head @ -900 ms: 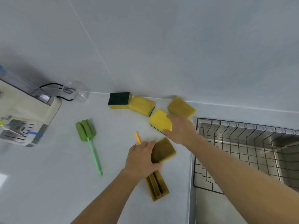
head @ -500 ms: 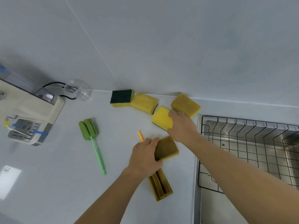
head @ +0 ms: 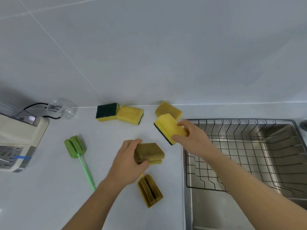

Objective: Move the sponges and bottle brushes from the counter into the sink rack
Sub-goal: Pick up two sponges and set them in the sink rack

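My right hand [head: 193,140] grips a bright yellow sponge [head: 168,127] with a dark underside, lifted and tilted just left of the wire sink rack [head: 245,156]. My left hand [head: 127,161] is closed on a brownish-yellow sponge [head: 150,152] on the counter. Under that hand lies a bottle brush with a brownish foam head [head: 150,190]; its yellow handle is mostly hidden. A green bottle brush [head: 75,147] lies to the left. Three more sponges sit near the wall: one dark-side-up [head: 107,111], one yellow [head: 130,114], one dull yellow [head: 167,109].
A steel sink [head: 216,211] holds the rack at the right. A cream appliance [head: 18,133] stands at the left edge, with a black cable and a clear plastic cup [head: 60,108] behind it. The tiled wall rises behind the counter.
My right hand has closed on the bright yellow sponge and lifted it toward the rack. My left hand has wrapped tighter around the brownish sponge. The view has shifted right.
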Tool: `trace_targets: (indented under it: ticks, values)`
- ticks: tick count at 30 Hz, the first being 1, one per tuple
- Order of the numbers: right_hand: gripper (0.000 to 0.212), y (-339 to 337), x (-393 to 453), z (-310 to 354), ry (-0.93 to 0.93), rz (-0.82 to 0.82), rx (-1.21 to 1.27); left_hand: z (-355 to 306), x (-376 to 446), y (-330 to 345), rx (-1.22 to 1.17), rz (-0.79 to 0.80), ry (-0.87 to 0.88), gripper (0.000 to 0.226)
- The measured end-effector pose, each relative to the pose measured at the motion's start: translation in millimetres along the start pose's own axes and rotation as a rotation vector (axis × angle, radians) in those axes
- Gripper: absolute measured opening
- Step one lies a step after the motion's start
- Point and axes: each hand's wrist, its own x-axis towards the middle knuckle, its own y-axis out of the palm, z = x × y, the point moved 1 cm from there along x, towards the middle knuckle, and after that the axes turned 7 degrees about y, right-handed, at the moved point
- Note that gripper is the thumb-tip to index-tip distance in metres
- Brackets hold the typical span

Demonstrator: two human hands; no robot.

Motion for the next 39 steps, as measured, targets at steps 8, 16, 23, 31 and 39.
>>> trace_targets:
  ticks: [8,16,23,31,39]
  values:
    - [0.026,-18.8,-22.3,-44.3,0.111,0.094,0.495,-16.8,11.4,-4.2,0.026,0.011,-0.03,0.075]
    - [0.035,-35.0,-31.7,-82.5,0.148,0.132,0.864,-46.7,34.0,4.7,-0.06,-0.024,0.088,0.046]
    - [0.048,-63.0,-33.9,-107.4,0.149,0.197,1.128,-63.5,51.9,20.6,-0.234,0.084,0.126,0.058]
    - [0.047,-76.8,-40.7,-120.1,0.068,0.288,1.399,-77.7,69.3,32.8,-0.235,0.122,0.248,0.051]
    - [0.046,-84.5,-34.7,-121.4,0.11,0.143,1.249,-87.6,85.3,43.5,-0.351,0.274,0.152,0.046]
